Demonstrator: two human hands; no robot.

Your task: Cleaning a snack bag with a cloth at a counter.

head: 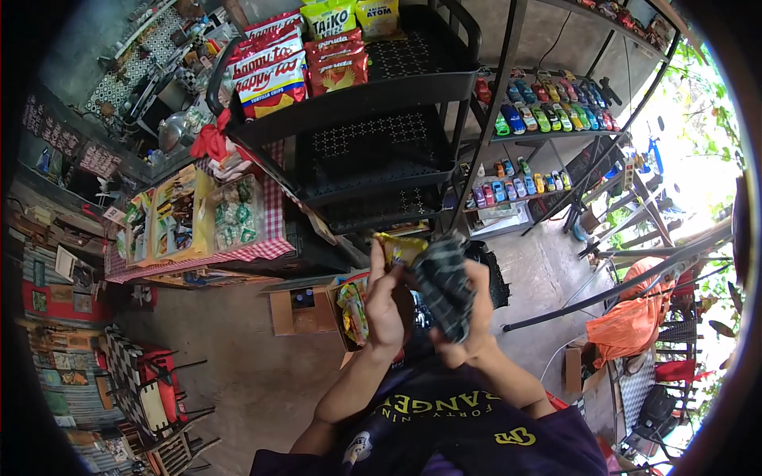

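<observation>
In front of my chest, my left hand (pixel 384 306) holds a small yellow snack packet (pixel 402 250) upright between thumb and fingers. My right hand (pixel 476 315) grips a dark patterned cloth (pixel 443 282), its upper end against the packet's right side. Beyond both hands stands a black tiered cart (pixel 357 113). On its top tier are red and white tortilla chip bags (pixel 268 77), red snack packets (pixel 339 65) and yellow-green bags (pixel 327 21). The lower tiers show bare perforated surfaces.
An open cardboard box (pixel 336 315) of packets sits beside my left forearm. Left of the cart, a table with a red checkered cloth (pixel 271 238) bears bins of sachets (pixel 178 214). Toy cars (pixel 542 116) line metal shelves at right. A dark curved pole (pixel 565 312) extends at right.
</observation>
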